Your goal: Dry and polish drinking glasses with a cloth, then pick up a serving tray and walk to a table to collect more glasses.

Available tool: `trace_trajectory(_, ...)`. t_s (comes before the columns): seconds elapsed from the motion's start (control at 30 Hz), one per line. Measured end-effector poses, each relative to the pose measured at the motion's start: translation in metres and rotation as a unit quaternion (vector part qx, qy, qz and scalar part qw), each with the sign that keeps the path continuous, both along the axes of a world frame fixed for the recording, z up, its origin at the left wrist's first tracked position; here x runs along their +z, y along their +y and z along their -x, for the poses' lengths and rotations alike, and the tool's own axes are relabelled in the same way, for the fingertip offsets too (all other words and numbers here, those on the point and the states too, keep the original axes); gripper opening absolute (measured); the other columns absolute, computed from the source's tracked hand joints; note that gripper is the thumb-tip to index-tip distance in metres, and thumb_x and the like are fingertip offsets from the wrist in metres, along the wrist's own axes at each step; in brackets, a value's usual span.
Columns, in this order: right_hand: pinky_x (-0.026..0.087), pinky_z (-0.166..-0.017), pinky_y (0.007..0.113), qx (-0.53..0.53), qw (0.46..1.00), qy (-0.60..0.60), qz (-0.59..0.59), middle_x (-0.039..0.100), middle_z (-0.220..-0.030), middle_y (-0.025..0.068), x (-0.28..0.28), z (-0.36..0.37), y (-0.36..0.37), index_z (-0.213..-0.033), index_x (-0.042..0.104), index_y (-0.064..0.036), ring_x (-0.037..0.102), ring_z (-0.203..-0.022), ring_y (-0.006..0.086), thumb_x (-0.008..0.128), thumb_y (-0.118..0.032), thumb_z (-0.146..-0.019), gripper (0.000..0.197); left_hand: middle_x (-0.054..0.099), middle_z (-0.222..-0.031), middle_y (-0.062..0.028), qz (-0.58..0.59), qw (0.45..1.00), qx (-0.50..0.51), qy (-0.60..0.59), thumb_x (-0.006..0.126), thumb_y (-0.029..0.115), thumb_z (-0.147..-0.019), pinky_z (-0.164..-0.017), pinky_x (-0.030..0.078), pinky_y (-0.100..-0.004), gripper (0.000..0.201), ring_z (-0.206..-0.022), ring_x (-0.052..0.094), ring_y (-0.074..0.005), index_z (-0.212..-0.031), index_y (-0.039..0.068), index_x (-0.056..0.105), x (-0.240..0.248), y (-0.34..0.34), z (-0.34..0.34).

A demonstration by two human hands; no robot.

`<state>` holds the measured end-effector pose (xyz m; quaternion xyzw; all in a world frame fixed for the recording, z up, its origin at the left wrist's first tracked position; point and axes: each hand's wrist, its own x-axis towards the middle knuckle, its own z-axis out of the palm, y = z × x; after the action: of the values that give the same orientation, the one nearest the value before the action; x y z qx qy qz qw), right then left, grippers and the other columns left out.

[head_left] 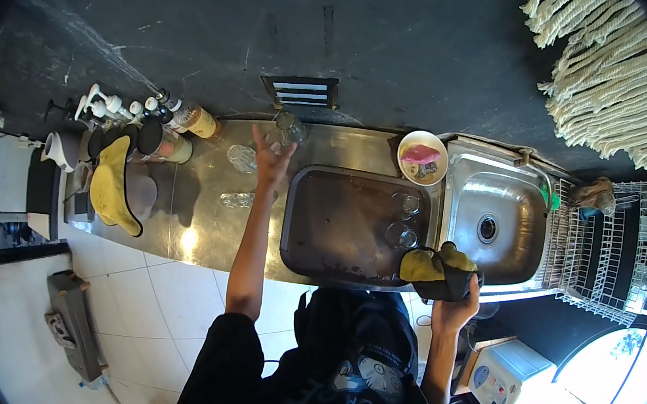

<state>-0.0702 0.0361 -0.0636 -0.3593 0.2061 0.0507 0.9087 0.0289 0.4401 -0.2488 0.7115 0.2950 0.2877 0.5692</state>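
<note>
My left hand (272, 161) reaches to the back of the steel counter, its fingers spread just in front of a clear glass (290, 128) near the wall. Whether a fingertip touches that glass, I cannot tell. At the front edge of the sink, my right hand (468, 308) is closed on a yellow and black cloth (439, 271), which hangs bunched over the corner of a dark tray (317, 257). Two clear glasses (411, 205) are in the right part of the wet tray. To the left of my left forearm, two more clear glass pieces (242, 158) lie on the counter.
A white bowl (401, 165) with a pink sponge or cloth stands between tray and sink (468, 194). A wire dish rack (606, 242) is at the right. Bottles (199, 121) and another yellow cloth (112, 182) occupy the left end. Rope strands (616, 84) hang upper right.
</note>
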Motion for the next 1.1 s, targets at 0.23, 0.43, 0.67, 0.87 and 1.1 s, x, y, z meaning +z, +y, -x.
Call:
trace_trajectory(0.23, 0.042, -0.1, 0.039, -0.013, 1.0, 0.004, 0.014, 0.059, -0.119, 0.0135, -0.007, -0.002, -0.012, -0.12, 0.054, -0.0006, 0.057, -0.111, 0.0276, 0.049, -0.028, -0.092, 0.04, 0.053, -0.123, -0.0227, -0.356, 0.902, 0.031, 0.241, 0.081, 0.019, -0.065, -0.093, 0.045, -0.0412, 0.089, -0.11, 0.055, -0.0402, -0.138, 0.001, 0.033, 0.071, 0.06, 0.076)
trace_trajectory(0.43, 0.04, -0.101, 0.039, -0.006, 1.0, 0.011, 0.0, 0.06, -0.119, 0.0131, -0.005, -0.005, -0.006, -0.12, 0.054, -0.0006, 0.056, -0.112, 0.027, 0.051, -0.028, -0.091, 0.04, 0.063, -0.108, -0.0189, -0.165, 0.957, -0.054, 0.232, 0.08, 0.018, -0.065, -0.086, 0.05, -0.0414, 0.079, -0.101, 0.061, -0.0354, -0.132, 0.006, 0.04, -0.019, 0.124, 0.081)
trace_trajectory(0.67, 0.038, -0.103, 0.041, -0.03, 0.998, 0.005, 0.048, 0.059, -0.121, 0.0138, -0.002, 0.001, -0.016, -0.12, 0.054, -0.0007, 0.054, -0.114, 0.0278, 0.05, -0.029, -0.091, 0.041, 0.066, -0.101, -0.0179, -0.248, 0.941, -0.057, 0.222, 0.077, 0.015, -0.068, -0.079, 0.052, -0.0414, 0.06, -0.093, 0.064, -0.0359, -0.12, 0.009, 0.047, -0.032, 0.099, 0.015)
trace_trajectory(0.87, 0.037, -0.103, 0.041, -0.029, 0.999, -0.015, 0.042, 0.057, -0.123, 0.0139, 0.012, 0.0, -0.016, -0.121, 0.053, -0.001, 0.054, -0.115, 0.0277, 0.05, -0.029, -0.091, 0.041, 0.066, -0.099, -0.0155, -0.327, 0.93, -0.071, 0.153, 0.078, 0.018, -0.068, -0.078, 0.052, -0.0418, 0.06, -0.093, 0.065, -0.0348, -0.118, 0.01, 0.047, -0.052, 0.138, -0.018)
trace_trajectory(1.1, 0.035, -0.105, 0.04, -0.06, 0.997, 0.017, 0.037, 0.058, -0.122, 0.0129, -0.01, 0.013, -0.02, -0.121, 0.053, -0.0014, 0.053, -0.116, 0.0275, 0.051, -0.027, -0.09, 0.04, 0.059, -0.111, -0.0203, -0.337, 0.921, -0.017, 0.192, 0.079, 0.024, -0.069, -0.088, 0.046, -0.0432, 0.069, -0.107, 0.057, -0.0359, -0.124, 0.004, 0.043, -0.025, 0.135, 0.0)
